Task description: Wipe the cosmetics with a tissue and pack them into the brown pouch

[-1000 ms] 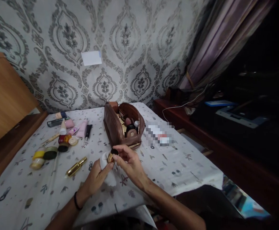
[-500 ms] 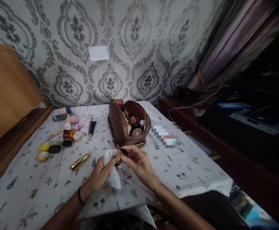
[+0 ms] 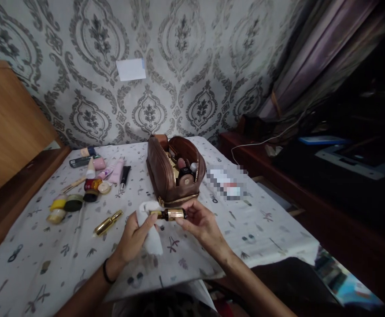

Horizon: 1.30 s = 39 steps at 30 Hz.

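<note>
My right hand (image 3: 201,220) grips the base end of a small dark bottle with a gold label (image 3: 175,214), held level above the table. At the bottle's narrow end, my left hand (image 3: 136,233) pinches a white cloth (image 3: 152,242) against the gold-coloured neck or cap. Just beyond both hands stands an open brown leather toiletry bag (image 3: 162,178), with several cosmetics inside. On the left, a shiny gold tube (image 3: 108,223) lies on the tablecloth.
Several jars (image 3: 74,203), tubes (image 3: 117,171) and a pink bottle (image 3: 99,164) cluster on the table's left side. A blurred-out item (image 3: 227,182) lies right of the bag. A wooden panel (image 3: 14,127) borders the left; a cable (image 3: 261,144) runs along the dark red surface at right.
The bottle has turned from tilted to level, lying crosswise with its gold label showing. My right hand has shifted to its base end; my left hand with the cloth moved slightly left.
</note>
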Motion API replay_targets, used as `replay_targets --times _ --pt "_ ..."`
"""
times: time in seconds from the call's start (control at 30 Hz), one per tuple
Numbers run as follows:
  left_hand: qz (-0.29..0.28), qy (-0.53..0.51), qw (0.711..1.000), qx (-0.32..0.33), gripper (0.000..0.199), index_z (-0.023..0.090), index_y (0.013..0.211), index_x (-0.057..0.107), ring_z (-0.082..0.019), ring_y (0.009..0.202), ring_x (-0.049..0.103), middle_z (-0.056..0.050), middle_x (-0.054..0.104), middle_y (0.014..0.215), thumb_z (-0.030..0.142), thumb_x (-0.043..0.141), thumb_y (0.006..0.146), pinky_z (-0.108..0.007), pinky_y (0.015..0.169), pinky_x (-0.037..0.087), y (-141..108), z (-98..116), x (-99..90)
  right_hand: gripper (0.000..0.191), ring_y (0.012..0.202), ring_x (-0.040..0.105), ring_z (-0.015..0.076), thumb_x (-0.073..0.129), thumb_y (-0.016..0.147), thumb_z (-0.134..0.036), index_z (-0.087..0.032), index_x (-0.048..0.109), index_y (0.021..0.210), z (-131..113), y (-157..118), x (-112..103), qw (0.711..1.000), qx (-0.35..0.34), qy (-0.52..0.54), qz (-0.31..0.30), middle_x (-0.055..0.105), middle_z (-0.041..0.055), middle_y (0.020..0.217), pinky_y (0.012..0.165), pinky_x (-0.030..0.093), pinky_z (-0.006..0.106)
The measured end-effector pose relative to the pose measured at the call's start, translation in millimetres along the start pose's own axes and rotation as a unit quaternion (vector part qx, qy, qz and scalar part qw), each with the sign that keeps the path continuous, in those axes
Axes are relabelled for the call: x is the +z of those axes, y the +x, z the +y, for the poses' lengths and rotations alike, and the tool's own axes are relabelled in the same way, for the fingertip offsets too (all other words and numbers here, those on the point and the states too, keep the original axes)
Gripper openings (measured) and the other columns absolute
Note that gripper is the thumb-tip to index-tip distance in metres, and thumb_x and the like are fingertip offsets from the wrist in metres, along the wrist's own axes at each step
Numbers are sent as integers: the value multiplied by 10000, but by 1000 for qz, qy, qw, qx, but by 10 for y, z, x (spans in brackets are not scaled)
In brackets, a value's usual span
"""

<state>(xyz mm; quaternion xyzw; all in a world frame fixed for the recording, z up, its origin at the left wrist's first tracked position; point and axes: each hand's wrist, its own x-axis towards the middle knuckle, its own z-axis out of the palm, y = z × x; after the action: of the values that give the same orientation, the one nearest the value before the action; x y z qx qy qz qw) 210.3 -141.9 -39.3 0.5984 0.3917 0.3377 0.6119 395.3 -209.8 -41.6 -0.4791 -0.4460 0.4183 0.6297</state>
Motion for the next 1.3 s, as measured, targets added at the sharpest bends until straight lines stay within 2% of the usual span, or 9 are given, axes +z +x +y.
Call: replay_targets --times 0.2,0.37,0.5,0.6,0.7,0.87,0.97,1.1,1.3 --pt "20 88 989 113 329 185 779 550 -105 567 439 38 503 643 489 570 904 -219 532 393 23 69 10 329 712 539 136 774 766 -448 -193 585 855 89 -110 52 992 57 -78 -83 601 -12 774 654 437 251" --pt "-24 157 971 180 224 178 847 560 -114 634 464 38 519 692 373 515 947 -229 621 398 28 150 49 366 691 514 126 727 810 -462 -196 597 1025 120 -149 128 981 90 -79 -154 567 -28 758 630 424 245" --pt "-54 179 959 212 178 172 875 582 -126 706 531 18 575 759 330 531 939 -233 686 418 32 189 75 347 727 517 129 693 855 -450 -201 591 1074 135 -170 157 977 73 -91 -181 573 -19 790 681 426 256" --pt "-55 150 965 209 189 178 893 566 -121 724 533 22 573 782 345 505 961 -227 702 424 42 222 107 339 737 537 137 674 874 -470 -207 581 1068 98 -185 127 980 72 -68 -173 573 -13 800 686 446 259" --pt "-38 130 971 196 249 195 809 498 -111 671 486 43 503 720 378 480 976 -223 659 411 69 269 155 335 754 563 138 694 865 -460 -212 588 1064 39 -189 50 986 73 -28 -148 587 -5 829 695 469 256" --pt "-63 194 954 220 253 205 763 469 -113 644 494 47 501 688 352 490 968 -231 630 396 130 310 223 361 908 627 163 731 848 -419 -232 604 1130 40 -154 -84 992 79 25 -98 664 32 993 806 508 277" --pt "-96 235 936 244 117 199 933 559 -137 736 587 12 621 807 292 492 958 -242 697 443 167 303 229 319 892 621 149 740 844 -389 -229 629 1097 100 -120 -110 994 66 29 -80 661 25 999 782 511 257" --pt "-108 283 918 256 411 203 1337 481 -194 912 660 -70 693 1116 225 481 927 -301 814 483 261 355 251 298 727 579 115 767 815 -387 -218 633 1020 124 -79 -124 996 69 28 -49 622 -2 900 639 504 228" --pt "-118 308 930 161 543 161 1466 350 -223 780 665 -53 703 884 298 455 952 -313 716 476 441 463 428 368 790 649 174 764 802 -445 -213 642 1060 -50 -17 -292 997 60 14 36 648 22 878 598 523 247"
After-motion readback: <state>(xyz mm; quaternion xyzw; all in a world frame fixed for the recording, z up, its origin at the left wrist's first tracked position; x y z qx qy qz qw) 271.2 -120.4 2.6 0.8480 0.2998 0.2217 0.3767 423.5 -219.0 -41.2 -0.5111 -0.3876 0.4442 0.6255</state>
